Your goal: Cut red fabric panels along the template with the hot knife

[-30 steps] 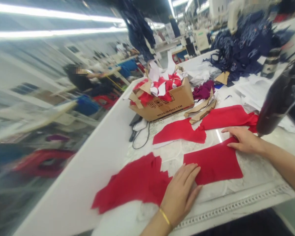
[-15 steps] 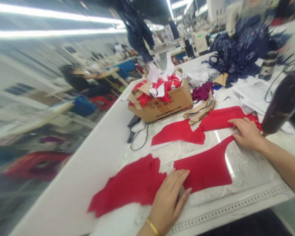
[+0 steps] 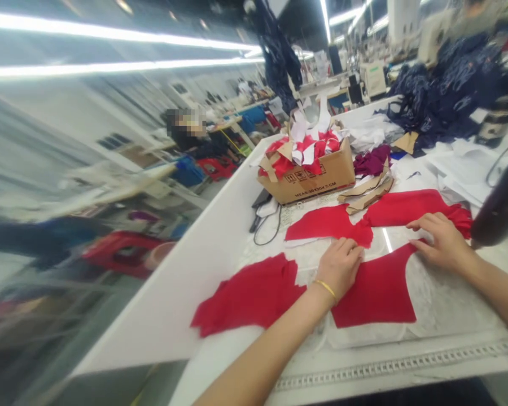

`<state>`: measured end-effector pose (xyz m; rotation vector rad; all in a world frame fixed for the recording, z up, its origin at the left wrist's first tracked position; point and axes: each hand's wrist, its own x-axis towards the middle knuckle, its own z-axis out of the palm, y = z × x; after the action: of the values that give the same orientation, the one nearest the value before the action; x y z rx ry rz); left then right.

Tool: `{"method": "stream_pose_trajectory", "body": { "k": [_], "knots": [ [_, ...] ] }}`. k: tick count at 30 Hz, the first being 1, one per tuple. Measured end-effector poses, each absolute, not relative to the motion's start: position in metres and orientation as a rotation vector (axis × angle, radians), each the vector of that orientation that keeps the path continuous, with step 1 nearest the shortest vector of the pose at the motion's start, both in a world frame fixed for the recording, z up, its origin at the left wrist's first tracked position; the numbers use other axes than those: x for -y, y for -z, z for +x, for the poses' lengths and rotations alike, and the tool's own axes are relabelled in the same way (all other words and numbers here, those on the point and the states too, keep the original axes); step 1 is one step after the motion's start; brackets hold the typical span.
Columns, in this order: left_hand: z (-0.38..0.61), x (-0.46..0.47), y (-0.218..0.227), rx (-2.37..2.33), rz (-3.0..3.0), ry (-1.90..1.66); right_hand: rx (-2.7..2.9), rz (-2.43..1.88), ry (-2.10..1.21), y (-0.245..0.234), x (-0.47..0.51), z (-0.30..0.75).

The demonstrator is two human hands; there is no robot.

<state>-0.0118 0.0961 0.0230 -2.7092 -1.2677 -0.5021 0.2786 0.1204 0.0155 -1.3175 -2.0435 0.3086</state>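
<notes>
Room: a long garment workshop under bright strip lights, with a seated co-worker [image 3: 186, 132] across the aisle and pale sewing machines [image 3: 375, 79] blurred further off.

Bench: the white-topped bench [image 3: 195, 270] carried a brown cardboard box [image 3: 307, 186] stuffed with red and white offcuts, a heap of navy patterned fabric [image 3: 449, 84], crumpled purple cloth [image 3: 372, 160], tan card strips [image 3: 366, 194] and a black cable [image 3: 267, 228].

Fabric: cut red fabric panels [image 3: 375, 296] lay flat and spread out on a thin, pale patterned sheet [image 3: 444, 304], in front of the box.

Left hand: the left hand [image 3: 340, 268], wearing a thin gold bangle [image 3: 325, 288], pressed down at the upper edge of the central panel, just below the upper panel.

Right hand: the right hand [image 3: 442, 242] rested on the curved edge of the same panel, near the ruffled upper-right panel.

Grip: both grips were open, fingers spread flat, clamped on nothing.

Risk: the pale sheet looked slick, so a sideways push could have slid a panel out of line or folded its thin edge. The dark rounded object [image 3: 502, 206] just beside the right hand could have been knocked, and if it was an iron, it could have burned skin or cloth; the blur left its kind unclear.
</notes>
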Motion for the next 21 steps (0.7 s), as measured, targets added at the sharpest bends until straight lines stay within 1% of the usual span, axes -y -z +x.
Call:
{"method": "stream_pose_trajectory", "body": {
  "k": [4, 10, 16, 21],
  "knots": [
    [0.001, -0.119, -0.016, 1.330, -2.704, 0.468, 2.026, -1.269, -0.313, -0.013, -0.120, 0.277],
    [0.000, -0.121, -0.018, 1.413, -2.698, 0.540, 1.942, -1.232, -0.346, -0.012, -0.117, 0.272],
    [-0.007, -0.114, -0.026, 1.446, -2.708, 0.634, 2.011, -1.181, -0.485, -0.028, -0.110, 0.255],
    [-0.008, -0.114, -0.026, 1.451, -2.712, 0.718, 2.142, -1.304, -0.469, -0.042, -0.111, 0.225]
  ]
}}
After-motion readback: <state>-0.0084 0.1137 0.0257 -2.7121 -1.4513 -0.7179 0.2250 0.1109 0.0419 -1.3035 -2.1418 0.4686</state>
